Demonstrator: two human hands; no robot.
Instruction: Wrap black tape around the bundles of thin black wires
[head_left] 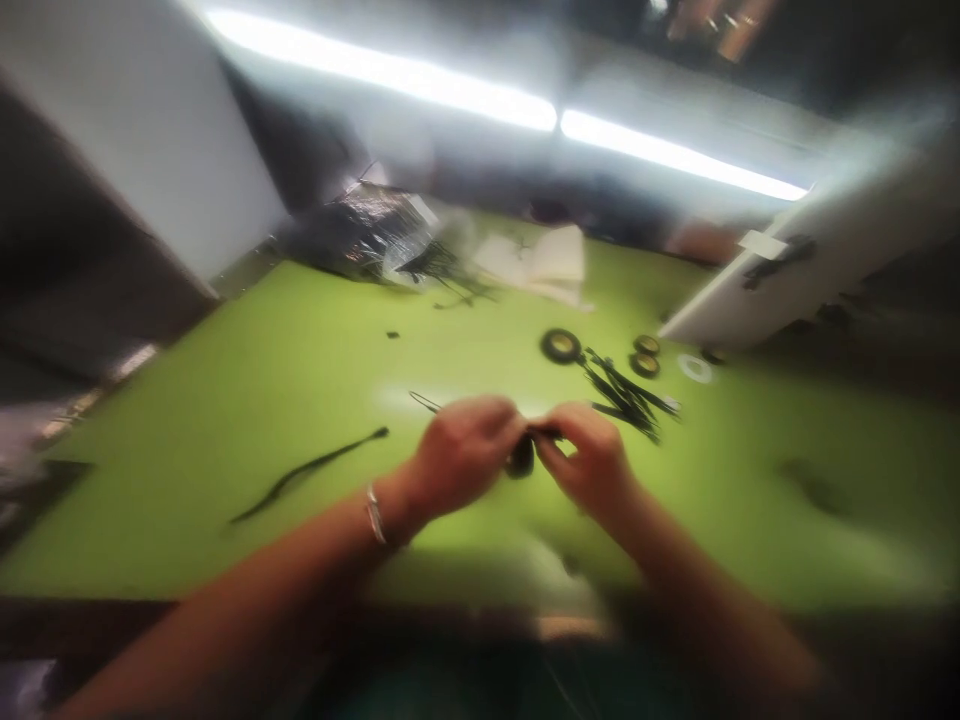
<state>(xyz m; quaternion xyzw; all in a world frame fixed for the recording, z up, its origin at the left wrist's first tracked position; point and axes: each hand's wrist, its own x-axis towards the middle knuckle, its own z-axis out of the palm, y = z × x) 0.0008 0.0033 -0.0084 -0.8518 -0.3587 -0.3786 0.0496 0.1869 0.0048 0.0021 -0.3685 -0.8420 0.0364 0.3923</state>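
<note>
The left hand (466, 452) and right hand (591, 455) meet, fingertips pinching a small dark piece (520, 460) between them, just above the worktop (225, 400); blur hides its exact shape. It looks light and probably pliable, so a fingertip hold close to either side of the middle should steady it better than a full fist. A thin dark loop (418, 399) pokes out at ten o'clock from the left hand. A loose dark cable (301, 472) lies at nine o'clock, a cable bundle (628, 397) at two, and a black roll (546, 347) at one.
</note>
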